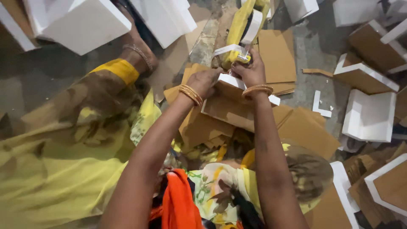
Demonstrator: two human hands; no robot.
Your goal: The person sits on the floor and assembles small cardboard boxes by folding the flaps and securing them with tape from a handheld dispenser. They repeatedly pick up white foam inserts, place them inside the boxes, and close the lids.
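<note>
My left hand (pixel 205 80) and my right hand (pixel 250 71) meet at the top middle over a brown cardboard piece edged with white foam (pixel 231 106). The left hand's fingers curl over the piece's upper left corner. My right hand grips a small white strip (pixel 231 50) at the piece's top edge, next to a yellow bundle (pixel 241 25) that lies just beyond. Gold bangles circle both wrists. What lies under the fingers is hidden.
Flat cardboard sheets (pixel 277 53) and scraps cover the grey floor around the hands. White foam-framed cardboard pieces (pixel 369 114) pile up at the right. Large white foam blocks (pixel 85 21) lie at the upper left. Yellow patterned cloth (pixel 63 140) covers my leg at the left.
</note>
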